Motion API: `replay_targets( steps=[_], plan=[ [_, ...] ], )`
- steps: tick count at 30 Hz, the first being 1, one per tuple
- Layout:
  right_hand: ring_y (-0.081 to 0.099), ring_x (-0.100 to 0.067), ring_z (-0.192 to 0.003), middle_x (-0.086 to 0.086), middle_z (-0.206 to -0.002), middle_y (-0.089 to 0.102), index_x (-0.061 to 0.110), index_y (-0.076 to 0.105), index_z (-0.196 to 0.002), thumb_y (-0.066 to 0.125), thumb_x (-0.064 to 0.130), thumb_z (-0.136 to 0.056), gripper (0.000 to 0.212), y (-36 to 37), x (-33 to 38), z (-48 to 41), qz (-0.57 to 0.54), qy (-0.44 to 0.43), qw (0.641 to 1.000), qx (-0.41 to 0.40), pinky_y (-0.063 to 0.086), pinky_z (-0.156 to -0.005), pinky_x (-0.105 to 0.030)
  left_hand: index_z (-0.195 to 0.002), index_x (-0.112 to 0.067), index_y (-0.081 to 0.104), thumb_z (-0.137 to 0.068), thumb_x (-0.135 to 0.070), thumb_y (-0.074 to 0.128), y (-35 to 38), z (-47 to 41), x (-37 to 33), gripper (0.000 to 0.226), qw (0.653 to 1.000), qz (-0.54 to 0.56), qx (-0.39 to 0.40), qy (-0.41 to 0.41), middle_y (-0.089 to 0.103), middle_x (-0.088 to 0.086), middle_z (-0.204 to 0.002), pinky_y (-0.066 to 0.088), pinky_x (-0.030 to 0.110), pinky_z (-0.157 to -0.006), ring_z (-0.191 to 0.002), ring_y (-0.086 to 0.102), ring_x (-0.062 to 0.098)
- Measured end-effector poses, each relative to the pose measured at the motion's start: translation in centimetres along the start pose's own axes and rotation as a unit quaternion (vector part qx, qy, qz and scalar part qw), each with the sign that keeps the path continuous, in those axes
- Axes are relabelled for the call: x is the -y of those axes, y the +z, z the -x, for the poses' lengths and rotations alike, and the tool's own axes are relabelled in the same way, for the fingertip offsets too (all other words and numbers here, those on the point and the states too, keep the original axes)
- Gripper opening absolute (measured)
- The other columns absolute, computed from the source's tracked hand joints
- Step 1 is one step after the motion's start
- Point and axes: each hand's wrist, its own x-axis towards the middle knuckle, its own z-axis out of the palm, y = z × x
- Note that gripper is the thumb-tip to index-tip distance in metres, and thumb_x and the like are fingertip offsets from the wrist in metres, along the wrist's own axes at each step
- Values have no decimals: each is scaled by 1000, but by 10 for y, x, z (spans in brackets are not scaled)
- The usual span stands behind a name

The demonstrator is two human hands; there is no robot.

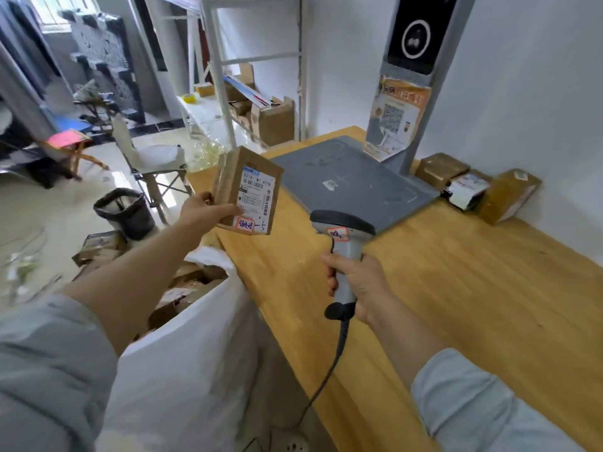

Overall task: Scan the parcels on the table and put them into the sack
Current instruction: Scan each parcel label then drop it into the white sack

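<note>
My left hand point(204, 212) grips a small brown cardboard parcel point(249, 187) by its lower left edge and holds it upright over the table's left end, its white shipping label facing me. My right hand point(357, 282) grips the handle of a grey corded barcode scanner point(342, 238), whose black head sits just right of the parcel. A white sack point(189, 357) stands open below my left arm against the table's left edge, with several brown parcels inside. Three parcels point(474, 189) lie on the wooden table point(456, 288) by the wall at the right.
A grey scanning stand with a flat base plate point(352, 184) and a black screen occupies the table's far end. On the floor at left are a black bin point(125, 212), a folding chair point(153, 164) and loose boxes. A white shelf rack point(257, 93) holds cartons behind.
</note>
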Motion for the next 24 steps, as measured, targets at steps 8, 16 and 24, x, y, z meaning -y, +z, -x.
replay_targets(
  steps=[8, 16, 24],
  plan=[
    [49, -18, -46, -10, -58, 56, 1, 61, -81, 71, -1, -78, 11, 91, -48, -20, 94, 64, 990, 81, 45, -47, -29, -103, -15, 57, -76, -15, 78, -131, 27, 84, 35, 982, -61, -118, -133, 64, 6, -96, 54, 28, -65, -81, 65, 19],
    [52, -19, -54, -12, -68, 59, 5, 58, -80, 70, 1, -81, 12, 140, -74, -37, 169, 97, 974, 112, 50, -56, -33, -114, -15, 54, -71, -33, 82, -166, 25, 154, 54, 907, -355, -122, -189, 51, 7, -102, 50, 31, -68, -91, 54, 22],
    [55, -12, -55, -7, -72, 60, 15, 55, -82, 71, 9, -82, 18, 181, -96, -63, 266, 102, 947, 150, 54, -57, -26, -136, -23, 44, -79, -50, 67, -159, -10, 197, 68, 796, -576, -81, -169, 41, 19, -133, 33, 45, -100, -123, 38, 35]
  ],
)
